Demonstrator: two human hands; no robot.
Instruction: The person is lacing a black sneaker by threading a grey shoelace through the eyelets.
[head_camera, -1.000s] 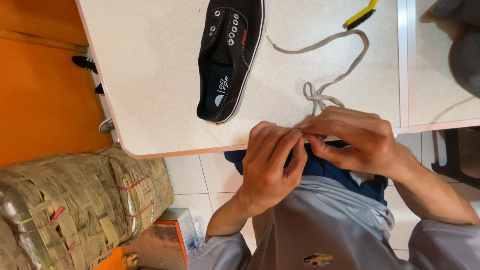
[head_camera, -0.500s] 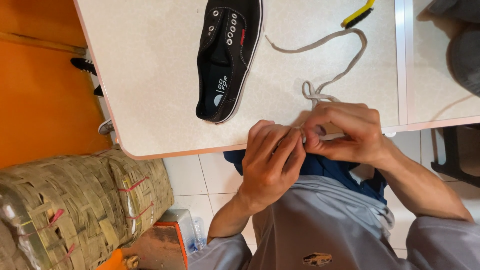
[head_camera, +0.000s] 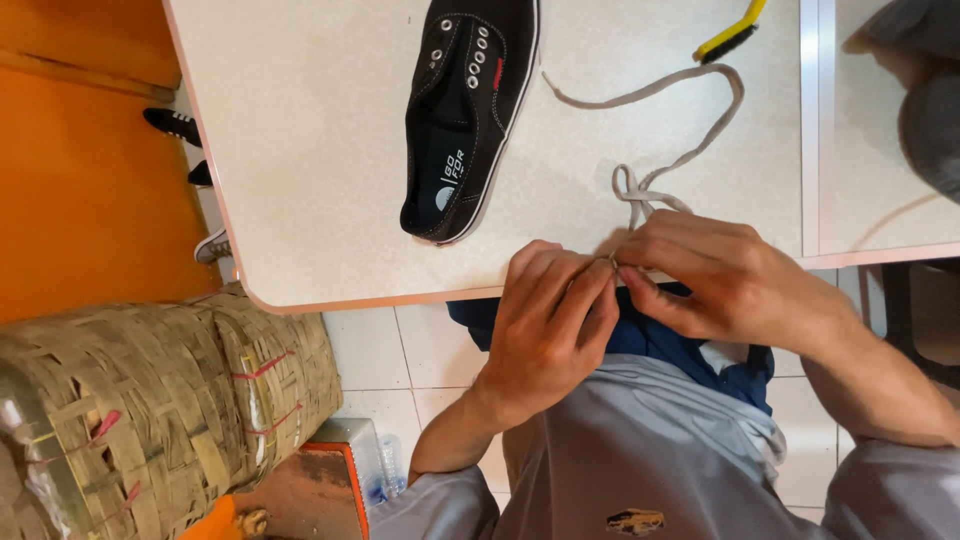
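My left hand (head_camera: 550, 330) and my right hand (head_camera: 725, 280) meet at the near edge of a pale table (head_camera: 320, 150). Both pinch one end of a grey shoelace (head_camera: 700, 150) between their fingertips. From there the lace runs away from my hands across the table, with a small knot-like loop just beyond my right hand. The pinched end itself is hidden by my fingers. Farther back on the table, to the left of the lace, a black slip-on style shoe (head_camera: 470, 110) with a white sole edge and empty eyelets lies on its own.
A yellow-handled brush (head_camera: 732, 30) lies at the far side of the table. Woven straw bundles (head_camera: 150, 400) and a small box sit on the tiled floor at the left. More dark shoes (head_camera: 175, 125) lie by the orange wall. A second table adjoins on the right.
Both hands have shifted slightly up toward the table edge while staying pinched on the lace end. The small loop near my right hand has tightened a little.
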